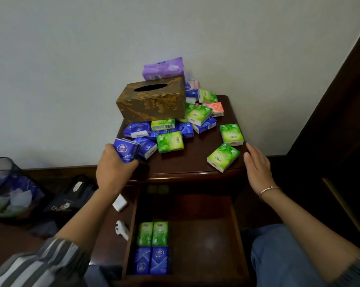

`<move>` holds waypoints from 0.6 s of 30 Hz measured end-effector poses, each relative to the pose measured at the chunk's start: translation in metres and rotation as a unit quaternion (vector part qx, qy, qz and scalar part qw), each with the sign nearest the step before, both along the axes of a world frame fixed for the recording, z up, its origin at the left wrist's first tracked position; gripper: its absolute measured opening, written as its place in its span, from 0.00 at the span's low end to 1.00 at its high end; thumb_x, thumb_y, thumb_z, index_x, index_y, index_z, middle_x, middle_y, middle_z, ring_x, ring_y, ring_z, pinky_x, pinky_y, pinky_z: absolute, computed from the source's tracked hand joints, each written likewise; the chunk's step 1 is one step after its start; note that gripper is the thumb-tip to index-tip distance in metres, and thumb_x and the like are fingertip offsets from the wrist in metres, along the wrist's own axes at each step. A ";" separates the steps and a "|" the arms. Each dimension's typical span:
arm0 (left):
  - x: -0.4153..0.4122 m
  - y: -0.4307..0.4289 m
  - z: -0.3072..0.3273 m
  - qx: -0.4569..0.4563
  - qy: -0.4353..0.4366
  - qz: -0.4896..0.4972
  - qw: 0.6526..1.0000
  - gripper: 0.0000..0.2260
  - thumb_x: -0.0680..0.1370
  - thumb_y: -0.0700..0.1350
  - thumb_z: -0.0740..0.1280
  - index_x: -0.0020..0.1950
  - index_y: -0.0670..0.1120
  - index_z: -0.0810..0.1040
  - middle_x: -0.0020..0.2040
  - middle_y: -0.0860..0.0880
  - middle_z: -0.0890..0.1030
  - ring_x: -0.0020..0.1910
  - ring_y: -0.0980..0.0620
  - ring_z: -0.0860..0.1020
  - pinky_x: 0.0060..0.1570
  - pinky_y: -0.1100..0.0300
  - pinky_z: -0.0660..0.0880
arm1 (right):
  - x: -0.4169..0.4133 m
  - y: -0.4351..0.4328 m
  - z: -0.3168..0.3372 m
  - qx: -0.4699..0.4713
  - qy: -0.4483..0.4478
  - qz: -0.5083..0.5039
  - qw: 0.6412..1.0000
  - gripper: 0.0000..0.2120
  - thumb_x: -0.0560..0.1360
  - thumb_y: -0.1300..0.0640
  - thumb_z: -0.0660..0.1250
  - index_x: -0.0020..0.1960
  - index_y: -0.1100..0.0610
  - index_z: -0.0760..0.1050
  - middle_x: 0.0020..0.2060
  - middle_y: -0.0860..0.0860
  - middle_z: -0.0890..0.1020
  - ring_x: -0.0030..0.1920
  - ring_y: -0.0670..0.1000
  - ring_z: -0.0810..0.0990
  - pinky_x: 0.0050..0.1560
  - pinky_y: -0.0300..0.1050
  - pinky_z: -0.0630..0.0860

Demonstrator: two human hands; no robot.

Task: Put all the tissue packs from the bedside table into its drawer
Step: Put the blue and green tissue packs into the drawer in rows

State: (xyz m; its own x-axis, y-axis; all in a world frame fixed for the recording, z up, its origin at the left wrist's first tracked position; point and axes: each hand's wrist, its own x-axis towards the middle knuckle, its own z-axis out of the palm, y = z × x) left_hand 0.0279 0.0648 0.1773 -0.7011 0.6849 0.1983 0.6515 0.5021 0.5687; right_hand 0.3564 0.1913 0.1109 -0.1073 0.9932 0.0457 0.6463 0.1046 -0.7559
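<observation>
On the dark bench (195,162) over the open drawer (206,235), tissue packs (170,141) pile around a gold box (152,100), four packs (152,247) already inside, left hand (112,168) clamped on blue packs (126,150), right hand (258,166) open and flat.

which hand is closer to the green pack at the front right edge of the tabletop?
Right. The right hand hovers open just right of that green pack, apart from it; the left hand grips blue packs at the table's left side.
</observation>
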 end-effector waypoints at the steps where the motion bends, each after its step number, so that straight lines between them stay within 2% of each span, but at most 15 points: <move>1: -0.008 -0.002 -0.006 -0.015 0.003 0.003 1.000 0.23 0.66 0.50 0.75 0.50 0.44 0.65 0.51 0.40 0.77 0.49 0.37 0.77 0.39 0.53 0.67 | -0.002 -0.001 0.008 0.040 -0.015 -0.011 0.999 0.22 0.82 0.50 0.50 0.74 0.53 0.61 0.74 0.53 0.62 0.75 0.54 0.56 0.74 0.53 0.51; 3: -0.016 -0.001 -0.016 -0.030 0.003 -0.012 0.999 0.23 0.66 0.48 0.74 0.51 0.41 0.66 0.52 0.38 0.76 0.50 0.36 0.76 0.40 0.53 0.68 | -0.014 -0.003 0.033 0.144 -0.026 0.003 0.989 0.21 0.80 0.51 0.55 0.71 0.56 0.66 0.71 0.56 0.67 0.72 0.57 0.62 0.72 0.52 0.56; 5: -0.018 0.005 -0.021 -0.037 0.011 -0.025 0.999 0.24 0.67 0.48 0.74 0.54 0.39 0.67 0.53 0.37 0.76 0.53 0.36 0.75 0.43 0.51 0.69 | -0.039 -0.004 0.059 0.225 -0.047 0.079 0.970 0.20 0.77 0.52 0.61 0.67 0.57 0.71 0.66 0.56 0.72 0.68 0.58 0.67 0.68 0.53 0.61; 7: -0.019 0.009 -0.022 -0.043 0.018 -0.032 0.998 0.25 0.67 0.49 0.75 0.55 0.39 0.67 0.55 0.38 0.75 0.54 0.37 0.75 0.45 0.50 0.70 | -0.074 0.000 0.076 0.275 -0.120 0.170 0.939 0.21 0.74 0.50 0.66 0.65 0.56 0.73 0.63 0.54 0.75 0.66 0.58 0.69 0.65 0.53 0.66; 10: -0.019 0.010 -0.023 -0.042 0.016 -0.040 0.998 0.26 0.67 0.50 0.74 0.56 0.40 0.67 0.56 0.39 0.74 0.55 0.39 0.74 0.46 0.49 0.72 | -0.131 0.008 0.085 0.227 -0.269 0.253 0.901 0.30 0.72 0.43 0.67 0.70 0.51 0.65 0.69 0.49 0.69 0.70 0.54 0.64 0.64 0.53 0.64; 13: -0.019 0.009 -0.026 -0.038 0.017 -0.035 0.999 0.26 0.67 0.51 0.74 0.56 0.40 0.67 0.56 0.40 0.74 0.56 0.39 0.73 0.50 0.47 0.72 | -0.171 0.016 0.079 0.188 -0.366 0.281 0.867 0.37 0.69 0.41 0.69 0.73 0.50 0.59 0.71 0.49 0.66 0.70 0.54 0.62 0.65 0.55 0.62; 18: -0.021 0.010 -0.031 -0.032 0.023 -0.032 0.999 0.26 0.68 0.52 0.73 0.57 0.41 0.67 0.56 0.41 0.73 0.56 0.41 0.73 0.52 0.49 0.72 | -0.195 0.019 0.076 0.229 -0.422 0.284 0.830 0.31 0.69 0.44 0.70 0.68 0.50 0.66 0.64 0.50 0.72 0.66 0.54 0.66 0.63 0.54 0.62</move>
State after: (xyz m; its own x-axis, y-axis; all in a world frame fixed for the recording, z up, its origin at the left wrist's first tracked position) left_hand 0.0069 0.0745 0.1459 -0.6461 0.7409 0.1834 0.7085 0.4928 0.5051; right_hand 0.1613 0.2102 0.1866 -0.7383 0.6704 0.0746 0.6732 0.7253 0.1442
